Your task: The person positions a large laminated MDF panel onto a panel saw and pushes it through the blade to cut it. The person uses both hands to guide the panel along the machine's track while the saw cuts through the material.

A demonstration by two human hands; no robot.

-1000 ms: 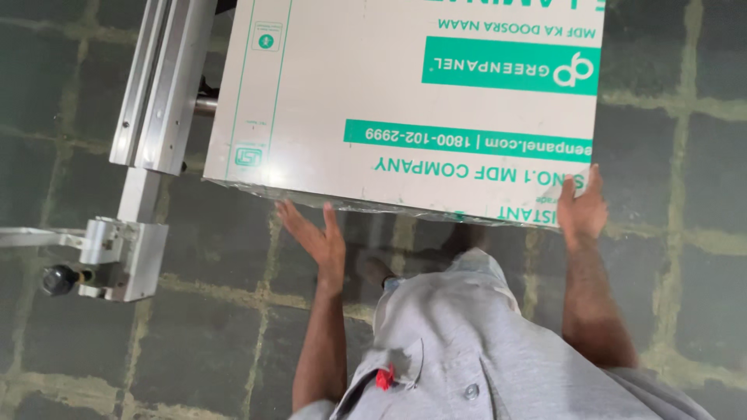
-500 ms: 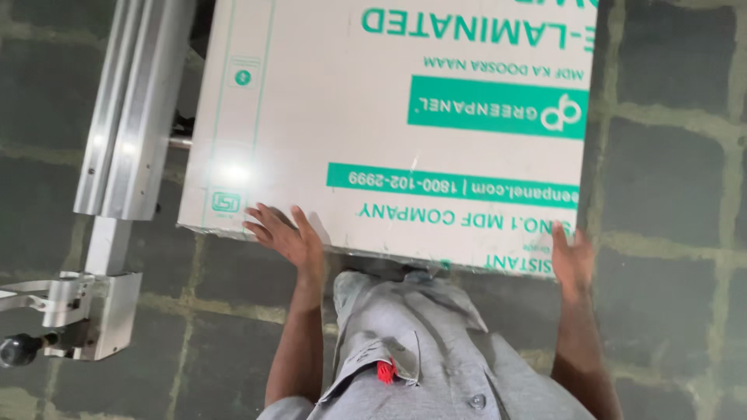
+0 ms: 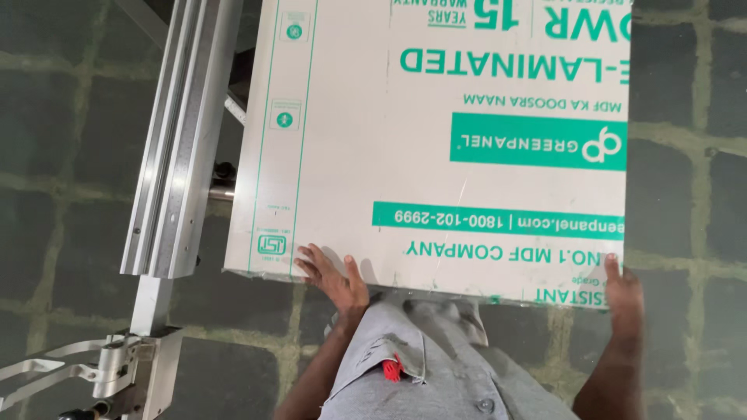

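Hands on a smooth white laminated board with green print, left hand flat and open on its near edge, right hand clasping the near corner, ribbed aluminium rail alongside, stone-paved floor below

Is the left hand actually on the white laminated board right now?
Touching. The head view shows the left hand with its fingers spread flat on the top face of the white laminated board at the near edge, no gap visible.
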